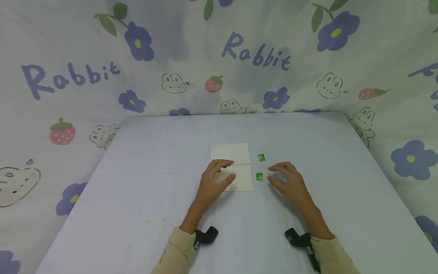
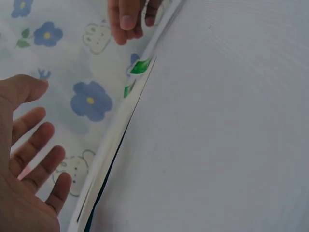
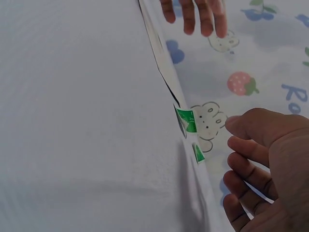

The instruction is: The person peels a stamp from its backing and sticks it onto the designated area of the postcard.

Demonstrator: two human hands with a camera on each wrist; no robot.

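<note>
So there's one white paper point(image 1: 241, 161) in the middle of the bench point(image 1: 137, 171), long axis running straight away from the person, with a line across it about halfway. Can't tell if that's a crease or two pieces meeting. Two little green squares sit just off its right edge, a far one point(image 1: 261, 157) and a near one point(image 1: 259, 177), roughly lined up with the paper's long side. Whatever's printed on them is too small to read. Two hands, both empty with fingers loosely bent: the left hand point(image 1: 211, 185) hides the paper's near left part, the right hand point(image 1: 292, 184) is beside the near square. Both sleeves point(image 1: 178, 251) get cut off at the bottom.
</note>
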